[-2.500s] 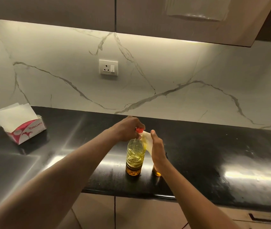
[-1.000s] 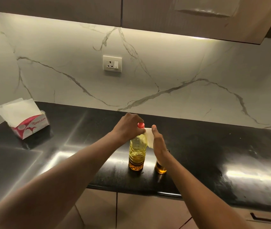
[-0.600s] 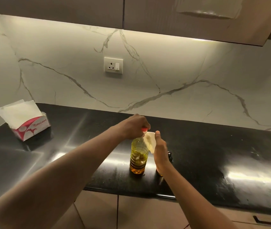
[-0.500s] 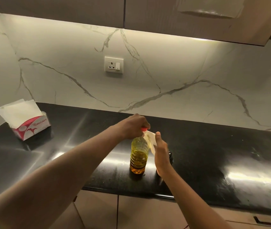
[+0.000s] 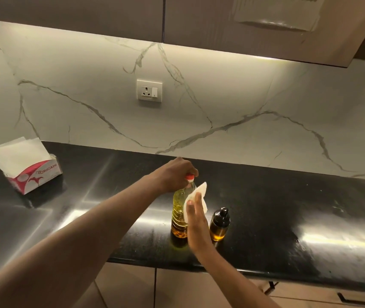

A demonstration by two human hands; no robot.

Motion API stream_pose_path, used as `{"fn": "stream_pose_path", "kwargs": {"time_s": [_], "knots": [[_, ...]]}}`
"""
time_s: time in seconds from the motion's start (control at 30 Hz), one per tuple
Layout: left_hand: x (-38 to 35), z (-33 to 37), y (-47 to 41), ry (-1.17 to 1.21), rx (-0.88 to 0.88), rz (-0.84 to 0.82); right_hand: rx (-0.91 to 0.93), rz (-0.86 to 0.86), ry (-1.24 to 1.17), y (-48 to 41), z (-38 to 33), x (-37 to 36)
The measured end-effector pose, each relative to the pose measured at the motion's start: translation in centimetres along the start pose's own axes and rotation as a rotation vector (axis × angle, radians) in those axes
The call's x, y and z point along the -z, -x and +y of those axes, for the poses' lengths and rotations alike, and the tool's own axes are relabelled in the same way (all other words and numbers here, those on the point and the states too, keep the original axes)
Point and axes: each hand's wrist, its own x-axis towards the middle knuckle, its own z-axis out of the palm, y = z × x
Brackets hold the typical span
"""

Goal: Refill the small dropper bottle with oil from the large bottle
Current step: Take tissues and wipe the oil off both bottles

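At lower centre, the large bottle [image 5: 179,215] stands on the dark surface [image 5: 288,207], the small dropper bottle [image 5: 219,225] capped just to its right. The left hand [image 5: 174,174] closes its fingers around the red cap [image 5: 189,177]; the right hand [image 5: 196,225], fingers together and flat, presses a tissue [image 5: 197,200] against the bottle's side. An oily wall could slip and tip the bottle onto its neighbour.

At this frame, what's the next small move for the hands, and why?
Probably draw the tissue down the large bottle toward its base. The right hand presses the tissue flat against the bottle's side, the left hand steadies the red cap, and the capped dropper bottle stands apart, holding oil, so the pouring looks done.
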Motion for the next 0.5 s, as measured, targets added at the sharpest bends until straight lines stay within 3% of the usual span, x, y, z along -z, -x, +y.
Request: {"fn": "stream_pose_path", "kwargs": {"time_s": [0.1,0.3,0.5], "knots": [[-0.2,0.1,0.1,-0.005,-0.022,-0.007,-0.036,0.002,-0.078,-1.0,0.3,1.6],[0.1,0.2,-0.3,-0.091,-0.071,-0.068,0.084,0.031,-0.100,-3.7,-2.7,2.5],[0.4,-0.7,-0.4,-0.127,-0.070,-0.082,-0.097,0.062,-0.129,-5.3,-3.6,4.0]]}}
